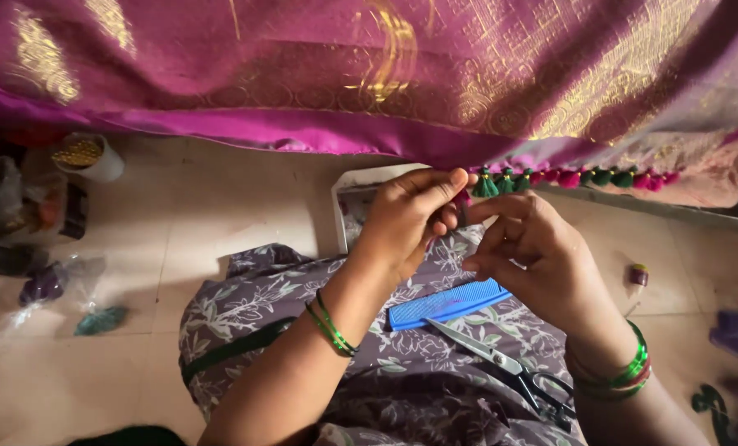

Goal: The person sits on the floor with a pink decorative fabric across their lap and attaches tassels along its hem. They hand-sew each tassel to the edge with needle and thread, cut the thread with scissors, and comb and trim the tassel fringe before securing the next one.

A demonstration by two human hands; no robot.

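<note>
**Pinching the tassel edge of the magenta fabric**

Working at the hem of the magenta and gold fabric (369, 132). My left hand (406, 216) is closed, fingertips pinching the edge just beside the green tassel (485, 185). My right hand (534, 252) is curled with thumb and forefinger nearly together; can't tell if a thread sits between them. Row of green and pink tassels (600, 177) runs right along the hem. Blue comb (447, 304) and scissors (509, 367) lie on my lap. Risk: pinch slips and the hem drops, since the cloth hangs loose; open scissors could snag my dress or slide off my lap if my knee shifts.
</note>
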